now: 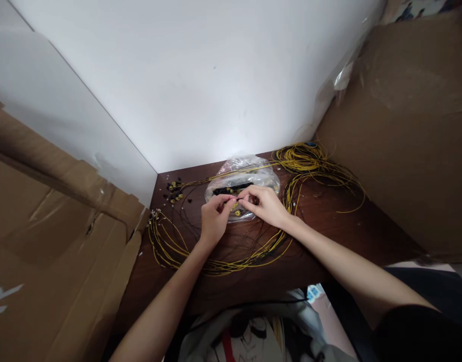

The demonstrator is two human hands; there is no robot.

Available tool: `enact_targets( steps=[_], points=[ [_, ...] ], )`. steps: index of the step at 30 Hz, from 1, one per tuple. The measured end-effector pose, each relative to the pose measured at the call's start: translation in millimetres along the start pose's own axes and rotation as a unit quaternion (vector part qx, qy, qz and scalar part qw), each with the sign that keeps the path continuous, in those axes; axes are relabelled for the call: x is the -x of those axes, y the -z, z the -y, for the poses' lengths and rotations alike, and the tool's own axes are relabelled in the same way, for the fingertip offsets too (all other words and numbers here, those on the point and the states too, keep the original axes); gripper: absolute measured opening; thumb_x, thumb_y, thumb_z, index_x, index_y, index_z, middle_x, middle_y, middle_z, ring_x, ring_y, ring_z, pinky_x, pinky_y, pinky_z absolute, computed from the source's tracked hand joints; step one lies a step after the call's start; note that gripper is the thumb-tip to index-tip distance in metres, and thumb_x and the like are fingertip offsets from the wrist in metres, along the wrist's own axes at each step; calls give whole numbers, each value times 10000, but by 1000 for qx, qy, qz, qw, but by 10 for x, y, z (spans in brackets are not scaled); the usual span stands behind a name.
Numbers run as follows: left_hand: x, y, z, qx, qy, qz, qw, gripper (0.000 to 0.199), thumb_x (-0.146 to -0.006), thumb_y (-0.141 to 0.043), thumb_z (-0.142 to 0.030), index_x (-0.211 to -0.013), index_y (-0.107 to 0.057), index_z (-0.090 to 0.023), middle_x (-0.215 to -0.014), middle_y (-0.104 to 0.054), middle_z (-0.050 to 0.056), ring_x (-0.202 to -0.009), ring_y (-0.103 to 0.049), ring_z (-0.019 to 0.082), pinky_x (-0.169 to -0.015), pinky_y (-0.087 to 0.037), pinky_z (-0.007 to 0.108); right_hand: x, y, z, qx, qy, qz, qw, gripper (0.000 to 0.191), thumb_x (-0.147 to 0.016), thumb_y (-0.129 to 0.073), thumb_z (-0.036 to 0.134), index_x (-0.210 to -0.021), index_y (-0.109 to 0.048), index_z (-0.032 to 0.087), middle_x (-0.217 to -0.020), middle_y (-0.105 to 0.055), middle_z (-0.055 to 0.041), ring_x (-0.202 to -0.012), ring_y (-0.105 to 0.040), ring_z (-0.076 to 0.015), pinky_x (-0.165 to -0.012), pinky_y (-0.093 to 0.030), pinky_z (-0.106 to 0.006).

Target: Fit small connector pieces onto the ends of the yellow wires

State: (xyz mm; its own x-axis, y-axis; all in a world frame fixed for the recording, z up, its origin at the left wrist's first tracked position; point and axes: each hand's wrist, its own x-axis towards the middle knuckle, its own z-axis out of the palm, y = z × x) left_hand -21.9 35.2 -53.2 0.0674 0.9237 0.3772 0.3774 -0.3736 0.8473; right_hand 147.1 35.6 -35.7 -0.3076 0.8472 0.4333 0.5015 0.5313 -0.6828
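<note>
My left hand (215,215) and my right hand (264,203) meet above a clear plastic bag (243,164). Both are closed in a pinch, fingertips almost touching, on something small and dark that I cannot make out. Inside the bag opening lie black pieces (220,191) and small yellow parts (237,213), partly hidden by my fingers. Long yellow and black wires (249,262) curve around the near side of my hands, passing under my left forearm. Thin dark wires also trail over the tabletop below the bag.
A coiled bundle of yellow wires (301,157) lies at the back right of the brown table (329,236). Small yellow and black parts (175,193) are scattered at the left. Cardboard boxes (65,251) flank the table, and a white wall (216,90) rises behind.
</note>
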Motion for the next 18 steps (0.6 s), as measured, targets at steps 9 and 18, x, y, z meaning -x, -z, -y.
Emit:
enact_targets(
  steps=[9,18],
  points=[
    [-47,28,-78,57,25,-43,997,141,-774,-600,-256,-811,-681,-147,-767,-708,35,-741,-648,155,-698,-489,252,2,13,12,13,-6,3,1000,65,-785,-547,183,-780,-606,156,-698,-593,-8,-615,-528,-116,-597,-391,-240],
    [-73,29,-73,118,72,-48,989,166,-755,-619,-286,-790,-684,-138,-753,-710,49,-701,-638,150,-673,-484,260,-6,24,18,13,-5,1,1000,75,-772,-528,161,-754,-600,152,-691,-595,-9,-603,-517,-111,-587,-382,-239]
  ],
)
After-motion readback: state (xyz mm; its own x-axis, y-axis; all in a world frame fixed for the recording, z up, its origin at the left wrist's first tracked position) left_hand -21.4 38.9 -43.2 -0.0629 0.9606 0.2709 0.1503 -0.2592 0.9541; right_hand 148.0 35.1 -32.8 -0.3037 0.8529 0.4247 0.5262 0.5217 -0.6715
